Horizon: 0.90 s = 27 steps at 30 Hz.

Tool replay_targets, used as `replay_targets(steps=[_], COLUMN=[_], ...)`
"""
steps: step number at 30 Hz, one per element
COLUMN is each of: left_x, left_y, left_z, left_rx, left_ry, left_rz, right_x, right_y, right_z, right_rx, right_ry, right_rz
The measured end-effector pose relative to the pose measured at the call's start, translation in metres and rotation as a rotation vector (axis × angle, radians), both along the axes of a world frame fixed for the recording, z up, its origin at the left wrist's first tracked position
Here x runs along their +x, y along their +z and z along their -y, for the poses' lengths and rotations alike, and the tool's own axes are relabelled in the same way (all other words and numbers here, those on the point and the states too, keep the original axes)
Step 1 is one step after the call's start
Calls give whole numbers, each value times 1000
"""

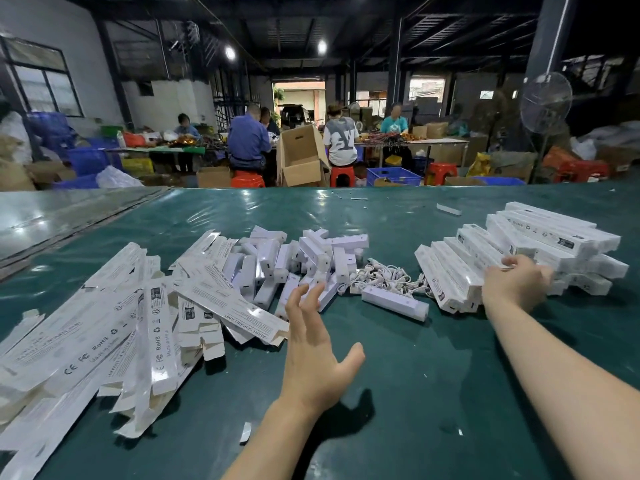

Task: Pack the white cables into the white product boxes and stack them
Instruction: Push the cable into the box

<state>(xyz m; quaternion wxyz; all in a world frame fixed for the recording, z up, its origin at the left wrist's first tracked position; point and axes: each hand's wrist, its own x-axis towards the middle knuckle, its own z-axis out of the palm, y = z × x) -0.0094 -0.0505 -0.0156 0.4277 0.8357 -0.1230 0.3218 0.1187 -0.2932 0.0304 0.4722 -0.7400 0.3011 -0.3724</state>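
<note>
I'm reaching over the surface (415,375).
My left hand (311,341) is hovering spread, empty; right hand (516,282) is touching stacked boxes (554,237), fingertips hidden: I cannot tell its grip.

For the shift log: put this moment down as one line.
left hand: open, empty | right hand: on stacked boxes, grip unclear | cables: piled centre | flat boxes: heaped left
</note>
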Motion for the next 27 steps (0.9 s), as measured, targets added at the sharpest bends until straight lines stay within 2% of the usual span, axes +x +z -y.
replay_targets(steps=[4,5,6,8,10,13,22,27], left_x=[2,2,2,1,0,2,3,3], left_y=[0,0,0,-1,-1,-1,-1,-2], left_z=[1,1,1,0,0,0,-1,-3], left_rx=[17,20,22,26,27,17,16,6], left_ry=[18,22,24,22,16,12,3,-16], left_rz=[-11,-10,-8,-4,-10,-38,-75,-106], right_x=[0,-1,0,-1,0,2,7,10], right_y=[3,-1,-7,-16,-17,-15,-26,-26], right_z=[-19,-26,-34,-46,-48,-42,-25,-23], right_rx=[0,-108,-308,-648,-794,-792,-770,-803], right_ry=[-9,46,126,256,256,221,164,140], right_rz=[55,38,-38,-290,-513,-600,-519,-579])
